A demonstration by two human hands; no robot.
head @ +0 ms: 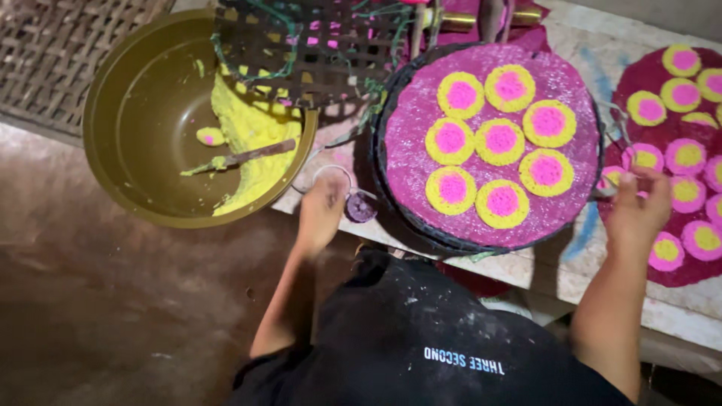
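- The tabletop (594, 259) under your work is pale stone streaked with blue and pink; its far and right ends run out of view.
- Your olive bowl (139, 120) sits at the left edge, overhanging the tabletop, with yellow paste (252, 135) heaped against its right wall and a stick (248, 156) lying in it. A dark woven basket (316, 49) covers the bowl's upper right rim, and the top of the view cuts the basket off.
- The round pink tray (556, 218) lies in the middle, dark-rimmed, carrying nine yellow discs with pink centres (500, 141).
- A second pink sheet (647, 79) at the right is cut off by the frame edge; it holds yellow discs above and pink discs with yellow centres below.
- Your left hand (322, 210) rests palm down just left of the tray, fingers curled onto a small white ring (331, 171); whether it grips the ring you cannot tell, since the fingers hide it.
- Your right hand (638, 207) is on the second sheet with fingers bent over a disc; what it pinches is blurred.
- A small purple cup (361, 208) stands between your left hand and the tray, touching the tray's rim.
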